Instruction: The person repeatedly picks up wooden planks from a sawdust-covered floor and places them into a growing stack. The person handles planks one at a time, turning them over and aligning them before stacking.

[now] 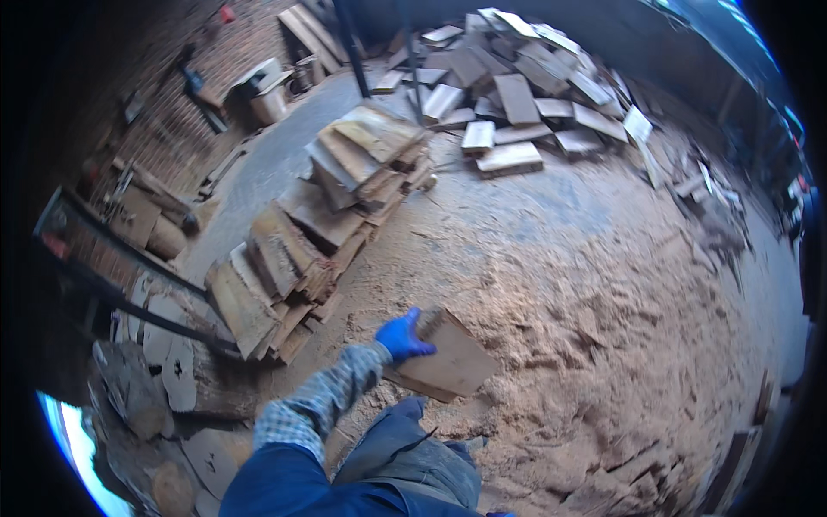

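My left hand (403,335), in a blue glove and checked sleeve, is closed on the left edge of a flat wooden board (455,364). The thumb lies over the board's face, and the other fingers reach along its far side. The board is tilted just above or against the sawdust, beyond my legs; whether it touches cannot be told. At the bottom edge a sliver of blue, perhaps my right hand (500,514), peeks in with its fingers hidden. To the left of the board runs a row of stacked boards (332,211), leaning over one another.
Sawdust (603,345) covers the floor in front and to the right. A heap of loose boards (525,77) lies at the back. Cut logs (189,370) and a dark metal frame (129,302) stand at the left, with a brick wall (172,129) beyond.
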Tool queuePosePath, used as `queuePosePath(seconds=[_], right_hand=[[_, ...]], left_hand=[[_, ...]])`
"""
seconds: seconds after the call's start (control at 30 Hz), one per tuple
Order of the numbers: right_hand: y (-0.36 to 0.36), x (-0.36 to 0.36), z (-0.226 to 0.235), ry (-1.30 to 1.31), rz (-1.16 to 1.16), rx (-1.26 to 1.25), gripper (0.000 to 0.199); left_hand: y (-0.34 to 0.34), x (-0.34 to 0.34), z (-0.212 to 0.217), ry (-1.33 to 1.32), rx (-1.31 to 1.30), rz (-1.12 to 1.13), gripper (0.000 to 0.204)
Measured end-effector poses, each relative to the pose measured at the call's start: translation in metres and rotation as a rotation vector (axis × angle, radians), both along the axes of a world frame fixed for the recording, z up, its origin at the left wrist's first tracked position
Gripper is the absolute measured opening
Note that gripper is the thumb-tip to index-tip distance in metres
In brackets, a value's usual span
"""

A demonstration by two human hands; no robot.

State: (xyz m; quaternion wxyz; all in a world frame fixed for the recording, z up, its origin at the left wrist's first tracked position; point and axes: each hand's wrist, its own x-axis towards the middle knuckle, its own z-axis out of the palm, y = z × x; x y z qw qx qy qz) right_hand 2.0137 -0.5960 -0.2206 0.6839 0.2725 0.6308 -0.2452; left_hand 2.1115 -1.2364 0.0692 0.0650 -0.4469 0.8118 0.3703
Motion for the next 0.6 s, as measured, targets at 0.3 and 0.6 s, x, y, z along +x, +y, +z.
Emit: queuePosePath(seconds=[0.3,0.6], right_hand=[[-0.108,-0.102,0.014,0.226,0.021,-0.069,0.030],[-0.163,-0.071,0.090,0.372,-0.075,-0.068,0.030]], left_hand=[[-0.174,0.084,0.238,-0.326,-0.550,-0.017,0.091],[-0.282,0.064,0.027,-0.410,-0.687,0.169,0.087]])
